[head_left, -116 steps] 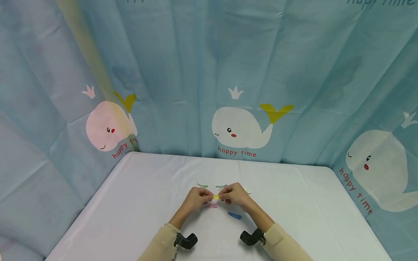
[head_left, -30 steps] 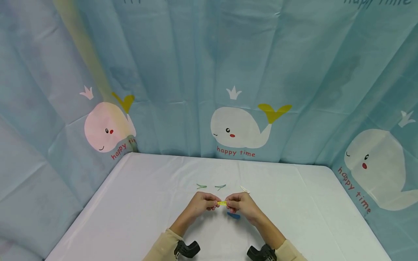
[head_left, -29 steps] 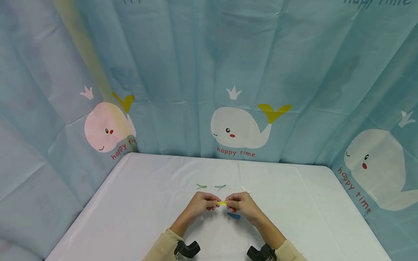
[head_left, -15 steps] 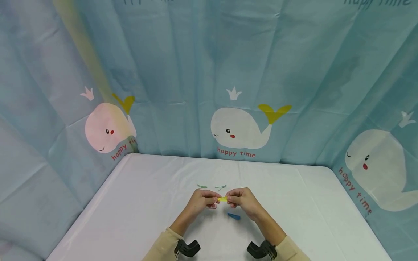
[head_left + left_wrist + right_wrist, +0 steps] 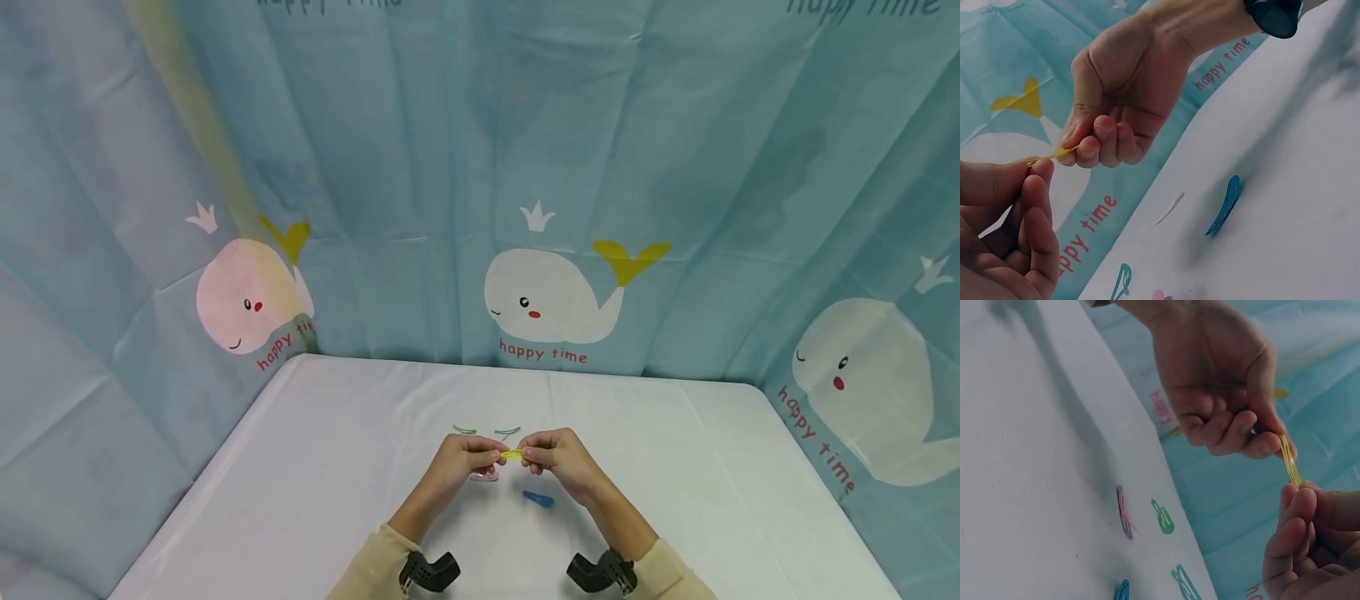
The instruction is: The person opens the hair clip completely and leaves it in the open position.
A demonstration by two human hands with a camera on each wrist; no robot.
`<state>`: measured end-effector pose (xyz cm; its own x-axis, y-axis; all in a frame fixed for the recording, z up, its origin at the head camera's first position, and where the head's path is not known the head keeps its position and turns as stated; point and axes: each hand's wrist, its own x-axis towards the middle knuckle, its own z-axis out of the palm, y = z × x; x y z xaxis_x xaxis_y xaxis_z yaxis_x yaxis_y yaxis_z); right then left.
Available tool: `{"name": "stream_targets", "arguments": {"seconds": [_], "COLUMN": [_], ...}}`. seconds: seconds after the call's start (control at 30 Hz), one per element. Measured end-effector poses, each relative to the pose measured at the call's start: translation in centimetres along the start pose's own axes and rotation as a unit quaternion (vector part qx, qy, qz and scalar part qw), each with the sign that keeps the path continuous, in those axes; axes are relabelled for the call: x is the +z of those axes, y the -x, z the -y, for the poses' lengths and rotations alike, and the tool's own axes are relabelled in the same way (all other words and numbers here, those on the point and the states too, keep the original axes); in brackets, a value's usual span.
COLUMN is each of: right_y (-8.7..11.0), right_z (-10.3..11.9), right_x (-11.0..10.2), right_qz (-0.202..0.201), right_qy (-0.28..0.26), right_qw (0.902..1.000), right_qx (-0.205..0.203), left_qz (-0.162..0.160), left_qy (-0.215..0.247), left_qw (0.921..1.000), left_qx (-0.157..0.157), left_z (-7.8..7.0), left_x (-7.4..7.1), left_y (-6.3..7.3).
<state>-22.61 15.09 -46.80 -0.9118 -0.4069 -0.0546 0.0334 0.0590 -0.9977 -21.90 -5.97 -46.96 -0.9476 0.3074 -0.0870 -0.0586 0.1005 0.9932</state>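
Observation:
A yellow snap hair clip [image 5: 512, 455] is held up over the table between both hands. My left hand [image 5: 453, 460] pinches one end between thumb and forefinger, the other fingers curled. At the opposite end, my right hand [image 5: 561, 457] pinches it the same way. In the right wrist view the yellow clip [image 5: 1290, 461] appears slim, nearly edge-on, its two ends covered by fingertips. Partly under the left hand in the head view lies a pink hair clip [image 5: 485, 477]. A blue hair clip [image 5: 538, 498] rests nearer the body, below the right hand.
Two green hair clips [image 5: 507, 432] lie beyond the hands, both standing sprung apart. A pale, thin clip [image 5: 1171, 207] shows in the left wrist view. The white table [image 5: 675, 483] ends at a blue whale-print curtain [image 5: 420, 275]. Each wrist carries a black camera [image 5: 431, 573].
Both hands have risen slightly away from the body with the yellow clip still between them. The pink clip shows again beneath the left hand, and the pale clip is now hidden in the head view.

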Motion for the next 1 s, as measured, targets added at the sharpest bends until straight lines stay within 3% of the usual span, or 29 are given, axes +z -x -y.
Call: {"name": "stream_targets", "arguments": {"seconds": [0.53,0.77,1.0], "right_y": [-0.08,-0.18,-0.16], "right_z": [-0.53,-0.19,-0.25], "right_x": [0.01,0.14,0.18], "right_qz": [-0.004,0.000,-0.014], "right_qy": [-0.034,-0.008,-0.027], "right_qw": [0.9994,1.0000,0.9993], "right_qx": [0.011,0.002,0.024], "left_qz": [0.001,-0.007,-0.003], "left_qy": [0.024,0.030,0.024], "left_qw": [0.9997,0.9995,0.9997], "left_qx": [-0.007,-0.007,-0.005], "left_z": [0.22,0.51,0.89], "left_x": [0.19,0.18,0.19], "left_y": [0.08,0.03,-0.23]}}
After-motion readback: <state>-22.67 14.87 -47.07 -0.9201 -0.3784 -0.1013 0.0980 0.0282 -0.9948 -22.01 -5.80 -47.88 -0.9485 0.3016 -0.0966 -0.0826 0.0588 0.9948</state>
